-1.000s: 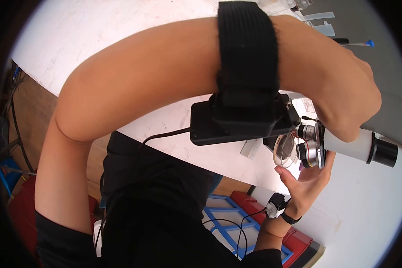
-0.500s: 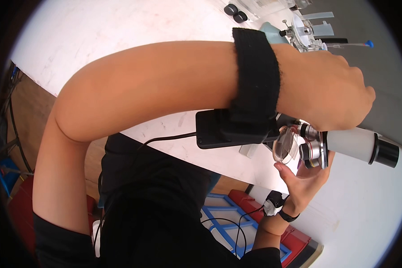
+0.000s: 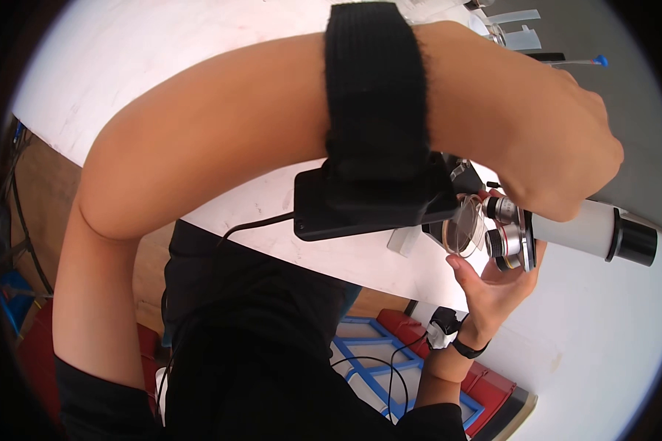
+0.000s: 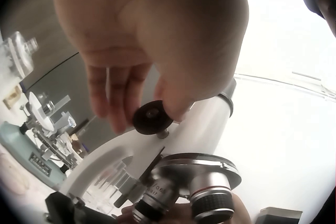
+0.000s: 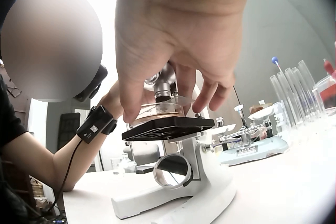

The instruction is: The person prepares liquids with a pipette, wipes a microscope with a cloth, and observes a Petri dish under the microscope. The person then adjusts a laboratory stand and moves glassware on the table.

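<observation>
A white microscope (image 3: 577, 228) stands in front of me, its tube and eyepiece pointing right in the head view. My left hand (image 3: 559, 140) is beside the tube. In the left wrist view its thumb and fingers pinch a round black focus knob (image 4: 151, 118) above the objective lenses (image 4: 212, 198). A clear petri dish (image 5: 157, 111) sits on the black stage (image 5: 168, 128), right under the lenses. With thumb and fingers on either side of the dish, my right hand (image 3: 496, 301) holds it; its fingers are partly hidden behind the lenses.
Beyond the microscope stands a pale-green balance (image 5: 252, 148). Near it are several upright glass tubes (image 5: 299, 92) and a blue-tipped rod (image 5: 275, 60). A cable (image 3: 257, 223) runs from the left wrist camera over the white table (image 3: 294, 253).
In the head view my left wrist dipped half a second ago and has swung back up, with the hand staying at the microscope. The right hand remains at the petri dish.
</observation>
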The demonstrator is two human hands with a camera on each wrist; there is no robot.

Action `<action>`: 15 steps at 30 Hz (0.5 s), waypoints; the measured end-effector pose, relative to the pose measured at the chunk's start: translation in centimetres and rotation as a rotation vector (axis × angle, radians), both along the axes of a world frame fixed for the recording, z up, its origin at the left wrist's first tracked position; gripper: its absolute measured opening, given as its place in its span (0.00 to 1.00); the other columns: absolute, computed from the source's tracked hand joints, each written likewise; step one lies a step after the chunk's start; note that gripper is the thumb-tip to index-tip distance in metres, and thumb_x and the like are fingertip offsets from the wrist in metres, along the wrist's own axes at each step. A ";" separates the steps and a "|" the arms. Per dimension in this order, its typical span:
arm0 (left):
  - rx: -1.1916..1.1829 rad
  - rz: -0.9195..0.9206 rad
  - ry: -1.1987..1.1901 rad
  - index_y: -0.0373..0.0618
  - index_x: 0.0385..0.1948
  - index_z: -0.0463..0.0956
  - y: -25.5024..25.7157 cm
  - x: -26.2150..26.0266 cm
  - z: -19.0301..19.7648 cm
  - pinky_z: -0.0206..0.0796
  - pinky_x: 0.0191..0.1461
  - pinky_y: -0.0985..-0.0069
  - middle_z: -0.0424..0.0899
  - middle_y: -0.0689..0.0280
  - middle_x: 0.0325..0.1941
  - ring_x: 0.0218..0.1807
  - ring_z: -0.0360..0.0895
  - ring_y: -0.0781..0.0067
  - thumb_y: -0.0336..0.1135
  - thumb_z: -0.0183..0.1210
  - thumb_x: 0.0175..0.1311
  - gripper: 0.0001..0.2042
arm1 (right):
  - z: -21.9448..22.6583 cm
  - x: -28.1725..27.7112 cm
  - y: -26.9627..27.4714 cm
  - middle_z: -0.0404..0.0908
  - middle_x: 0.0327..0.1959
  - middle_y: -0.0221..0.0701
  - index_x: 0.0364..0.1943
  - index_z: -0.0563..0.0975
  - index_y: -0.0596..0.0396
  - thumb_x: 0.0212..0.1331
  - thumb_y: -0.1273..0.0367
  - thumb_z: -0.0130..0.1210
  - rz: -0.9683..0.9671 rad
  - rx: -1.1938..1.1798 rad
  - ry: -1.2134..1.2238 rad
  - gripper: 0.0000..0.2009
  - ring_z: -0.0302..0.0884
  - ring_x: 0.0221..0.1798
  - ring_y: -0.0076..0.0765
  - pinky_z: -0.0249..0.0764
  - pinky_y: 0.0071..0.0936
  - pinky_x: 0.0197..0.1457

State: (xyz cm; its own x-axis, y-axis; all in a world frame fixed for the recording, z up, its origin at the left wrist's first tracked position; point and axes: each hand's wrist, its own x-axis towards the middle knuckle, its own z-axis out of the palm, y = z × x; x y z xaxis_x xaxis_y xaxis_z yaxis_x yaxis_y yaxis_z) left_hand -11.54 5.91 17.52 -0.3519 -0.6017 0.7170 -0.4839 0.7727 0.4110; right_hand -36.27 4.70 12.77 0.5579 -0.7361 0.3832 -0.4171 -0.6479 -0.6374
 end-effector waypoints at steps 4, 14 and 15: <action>-0.220 0.041 0.126 0.29 0.28 0.73 -1.7 -1.1 -1.6 0.71 0.31 0.61 0.78 0.46 0.27 0.29 0.79 0.46 0.30 0.56 0.50 0.10 | -0.1 -1.2 -0.5 0.71 0.54 0.36 0.59 0.65 0.66 0.31 0.69 0.80 0.015 -0.079 -0.013 0.46 0.70 0.57 0.35 0.65 0.34 0.63; -0.064 0.025 0.052 0.27 0.25 0.73 -1.6 -0.2 -1.3 0.70 0.35 0.63 0.77 0.46 0.29 0.33 0.77 0.49 0.30 0.56 0.52 0.10 | -0.2 -2.1 -1.6 0.70 0.58 0.47 0.63 0.60 0.76 0.44 0.57 0.74 0.099 -0.120 -0.142 0.48 0.70 0.60 0.44 0.66 0.39 0.64; -0.025 0.020 0.033 0.26 0.24 0.73 -1.4 -0.1 -1.1 0.70 0.35 0.63 0.76 0.46 0.30 0.34 0.76 0.50 0.30 0.56 0.53 0.11 | -0.2 -1.9 -1.6 0.70 0.58 0.47 0.63 0.60 0.76 0.44 0.57 0.74 0.104 -0.117 -0.141 0.48 0.70 0.60 0.44 0.66 0.39 0.64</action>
